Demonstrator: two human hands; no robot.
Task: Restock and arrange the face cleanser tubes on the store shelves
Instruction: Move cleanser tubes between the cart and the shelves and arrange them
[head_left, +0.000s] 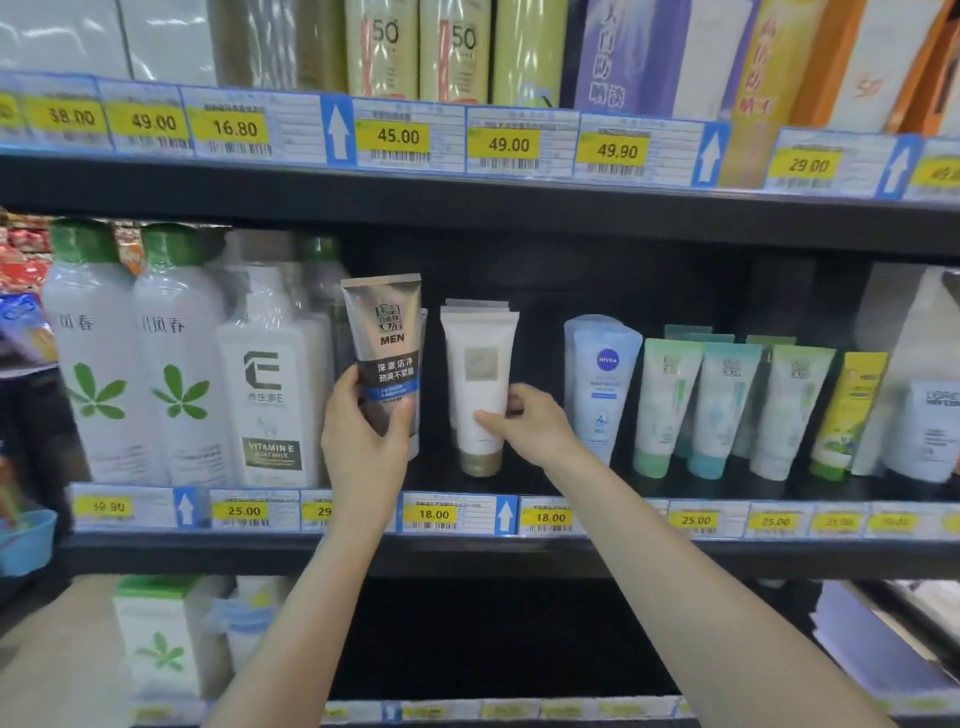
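My left hand (363, 441) grips the lower part of a silver and black tube marked MEN (385, 343), held upright at the front of the middle shelf (649, 486). A second tube of the same row shows just behind it. My right hand (524, 423) holds a white tube with a gold cap (480, 374) near its bottom, thumb on the front and fingers behind; it stands cap down on the shelf with more white tubes behind it. Further right stand a blue Nivea tube (605, 384) and several green and teal tubes (722, 405).
Tall white bottles with green leaves (135, 353) and a Vitamin E bottle (270, 384) fill the shelf's left. A yellow tube (852, 410) and white tubes stand at far right. Boxes line the upper shelf above yellow price labels (397, 136). Dark gap between white and Nivea tubes.
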